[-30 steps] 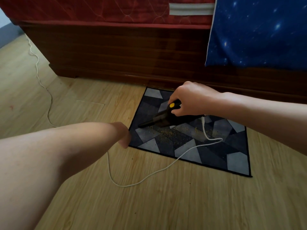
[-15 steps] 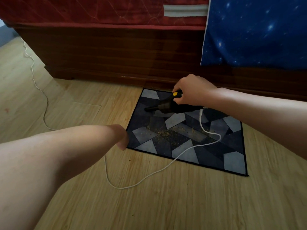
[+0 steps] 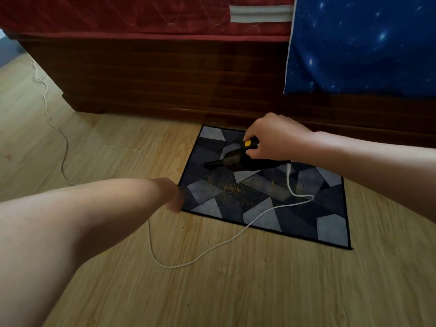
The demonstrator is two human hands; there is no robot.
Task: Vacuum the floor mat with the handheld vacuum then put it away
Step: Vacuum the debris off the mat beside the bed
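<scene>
A dark floor mat [image 3: 330,230] with grey and blue triangles lies on the wood floor against the bed base. Yellowish crumbs [image 3: 233,188] are scattered across its middle. My right hand [image 3: 271,140] grips the handle of the black handheld vacuum [image 3: 233,161], next to its yellow button. The nozzle points left and sits low over the mat, just behind the crumbs. My left hand [image 3: 175,197] is bent down at the mat's near-left corner, with its fingers hidden. A white cord [image 3: 212,247] runs from the vacuum's rear across the mat and onto the floor.
A dark wooden bed base [image 3: 188,79] with a red mattress [image 3: 141,17] stands right behind the mat. A blue starry sheet [image 3: 365,43] hangs over it at the right. The cord continues along the floor at the left [image 3: 47,109].
My right hand has carried the vacuum back from the crumbs near the mat's left edge toward the bed side. The left hand stays at the mat's corner.
</scene>
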